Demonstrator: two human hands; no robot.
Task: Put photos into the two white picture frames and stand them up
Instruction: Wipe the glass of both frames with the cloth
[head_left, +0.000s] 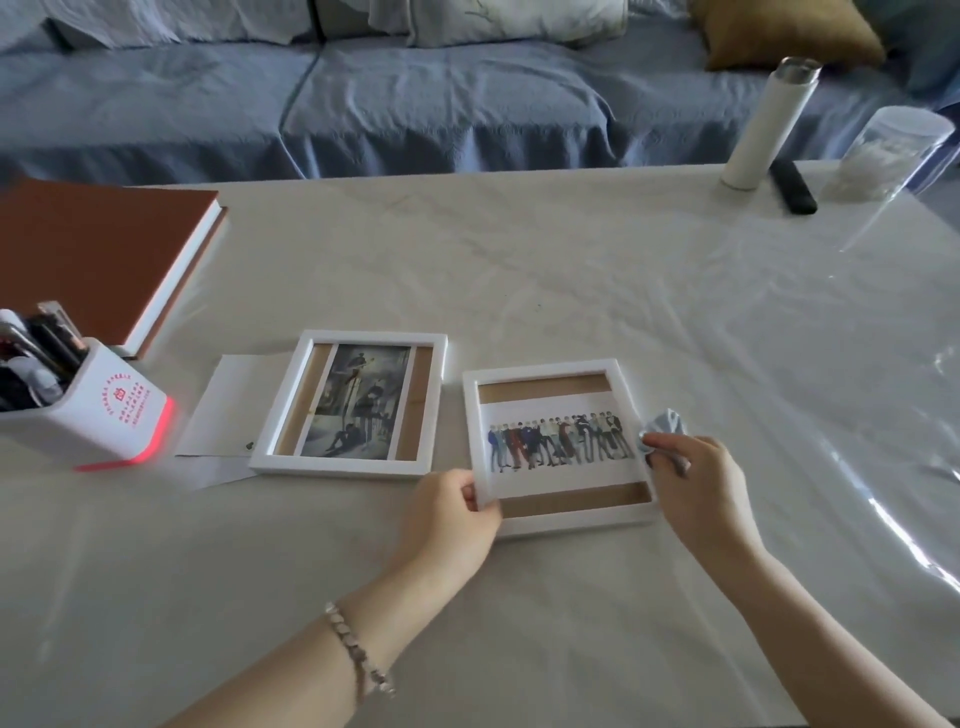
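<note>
Two white picture frames lie flat on the table. The left frame (349, 405) holds a tall dark photo (358, 400) in its middle. Inside the right frame (550, 369) is a wide photo (561, 441) showing a row of figures. My left hand (452, 512) pinches the right frame's lower left corner. My right hand (696, 483) rests at that frame's right edge, fingers closed on a small crumpled pale blue cloth (667, 423).
A white pen holder (104, 415) with a red glow stands at the left, a brown book (93, 254) behind it. White paper (223, 405) lies under the left frame. A white bottle (769, 124), a black remote (792, 187) and a clear jar (888, 150) stand far right. A blue sofa (415, 93) lies beyond.
</note>
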